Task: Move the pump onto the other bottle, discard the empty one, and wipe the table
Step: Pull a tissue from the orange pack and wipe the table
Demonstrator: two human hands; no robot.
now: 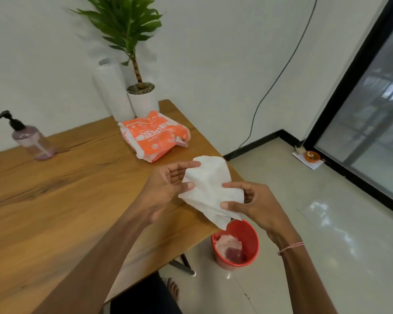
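Note:
A white tissue (pixel 210 189) hangs between both my hands above the right edge of the wooden table (pixel 55 200). My left hand (pixel 168 184) pinches its left side and my right hand (pixel 252 202) grips its right side. A clear pink bottle (pixel 33 141) with a black pump (pixel 10 120) on it stands upright at the table's far left. On the floor just beyond the table's edge sits a red bin (pixel 236 243) holding a purple bottle (pixel 235 253) and crumpled paper.
An orange and white tissue pack (pixel 154 135) lies at the back right of the table. Behind it stand a potted plant (pixel 141 98) and a white roll (pixel 114 89). A black cable (pixel 281 71) runs down the wall.

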